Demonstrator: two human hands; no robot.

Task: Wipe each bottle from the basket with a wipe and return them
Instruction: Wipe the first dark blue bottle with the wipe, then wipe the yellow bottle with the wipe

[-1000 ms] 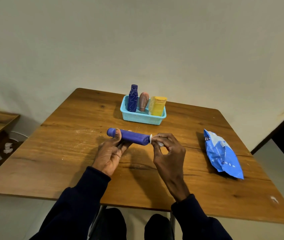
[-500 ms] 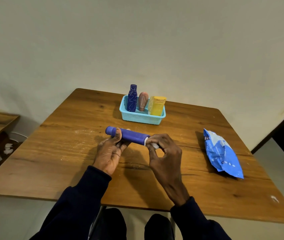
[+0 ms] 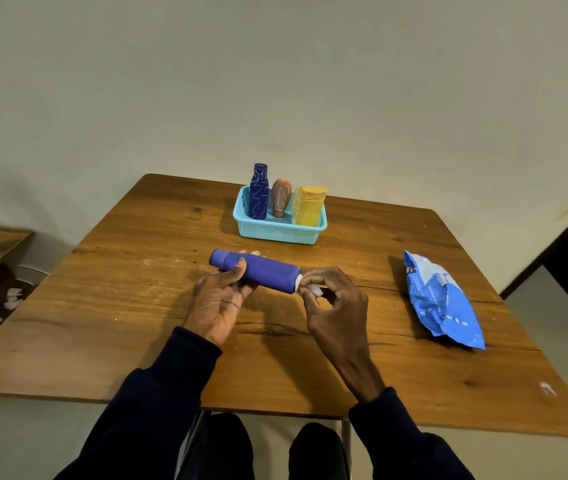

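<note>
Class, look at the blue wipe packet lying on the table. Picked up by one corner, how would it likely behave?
The blue wipe packet would probably sag and flop: its skin is crumpled. It seems light for its size, lying flattened on the table. Its glossy film may be slippery; rolling looks unlikely.

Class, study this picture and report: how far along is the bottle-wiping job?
Done: one purple bottle is out of the basket. In hand: the left hand grips that bottle sideways while the right hand pinches the wipe against its base. Left: returning it; whether the three bottles standing in the basket are wiped cannot be told.
</note>
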